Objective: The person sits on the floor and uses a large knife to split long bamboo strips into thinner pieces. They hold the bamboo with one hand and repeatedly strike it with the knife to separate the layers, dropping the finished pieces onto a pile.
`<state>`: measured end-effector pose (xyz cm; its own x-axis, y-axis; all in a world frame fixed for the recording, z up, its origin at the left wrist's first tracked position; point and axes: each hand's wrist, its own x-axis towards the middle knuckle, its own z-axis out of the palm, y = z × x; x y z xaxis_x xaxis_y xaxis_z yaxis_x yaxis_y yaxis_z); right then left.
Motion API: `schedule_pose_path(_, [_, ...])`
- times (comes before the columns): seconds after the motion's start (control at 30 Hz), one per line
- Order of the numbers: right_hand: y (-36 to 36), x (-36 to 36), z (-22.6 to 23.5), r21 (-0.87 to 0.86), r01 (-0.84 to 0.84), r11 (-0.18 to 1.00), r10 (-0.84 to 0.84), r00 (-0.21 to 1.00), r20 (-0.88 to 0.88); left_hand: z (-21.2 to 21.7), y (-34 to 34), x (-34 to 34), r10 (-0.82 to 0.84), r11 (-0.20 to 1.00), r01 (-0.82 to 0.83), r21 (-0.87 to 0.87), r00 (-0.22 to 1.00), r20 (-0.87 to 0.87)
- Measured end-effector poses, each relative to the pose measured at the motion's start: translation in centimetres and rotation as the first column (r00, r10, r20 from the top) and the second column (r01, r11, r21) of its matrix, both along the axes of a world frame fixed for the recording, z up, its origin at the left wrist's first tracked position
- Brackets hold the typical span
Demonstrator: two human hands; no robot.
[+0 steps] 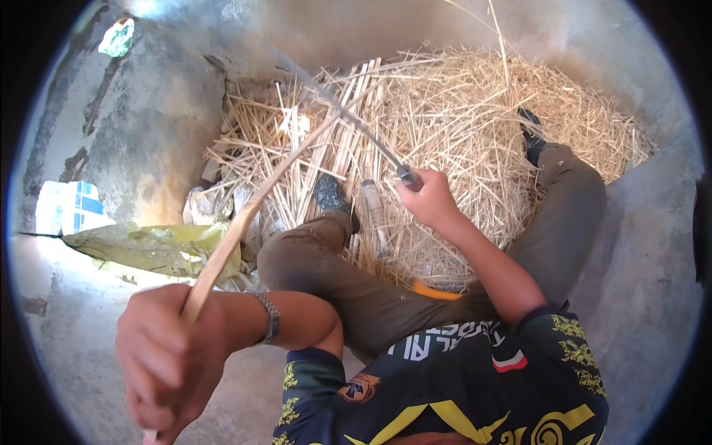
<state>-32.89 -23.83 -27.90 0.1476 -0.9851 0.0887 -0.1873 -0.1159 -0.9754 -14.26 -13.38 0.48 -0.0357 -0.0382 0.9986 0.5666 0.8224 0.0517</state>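
Observation:
My left hand (159, 348), blurred at the fingers, grips a long pale strip of split bamboo or wood (245, 213) near its lower end. The strip slants up and away to the right. My right hand (434, 202) is closed on the dark handle of a long, thin-bladed knife (363, 132). Its blade points away to the left and fades in a blur toward the tip. Blade and strip cross in the picture, above my left foot; whether they touch, I cannot tell.
Fine shavings (475, 141) are heaped between and beyond my legs. Long pale strips (345, 133) lie on the left of the heap. A yellowish sack (159, 248) and a blue-and-white checked piece (74, 208) are at left. A concrete wall (148, 126) stands behind.

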Motion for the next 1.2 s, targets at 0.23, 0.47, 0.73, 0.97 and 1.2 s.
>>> schedule_pose_path(0.23, [2.9, 0.8, 5.2, -0.28, -0.026, 0.96, -0.005, 0.994, -0.109, -0.7, -1.0, -2.0, 0.009, 0.999, -0.011, 0.037, 0.999, 0.049])
schedule_pose_path(0.47, [-1.9, -3.0, 0.6, 0.399, 0.182, 0.899, -0.093, 0.968, -0.232, 0.0, 2.2, -1.4, -0.138, 0.988, 0.142, -0.06, 0.989, 0.059])
schedule_pose_path(0.73, [-0.7, -0.8, -0.7, -0.014, 0.151, 0.989, -0.15, 0.987, 0.05, 0.3, 3.9, 0.9, -0.046, 0.992, 0.048, -0.114, 0.999, 0.025])
schedule_pose_path(0.97, [-1.0, -1.4, 1.6, 0.163, 0.207, 0.965, -0.204, 0.978, -0.032, -0.6, 5.3, 1.5, 0.184, 0.98, -0.193, -0.046, 0.97, -0.157])
schedule_pose_path(1.2, [-4.6, -5.6, -3.4, 0.181, 0.491, 0.852, -0.446, 0.862, -0.24, 0.1, 9.9, 6.2, 0.529, 0.835, -0.548, 0.055, 0.769, -0.358])
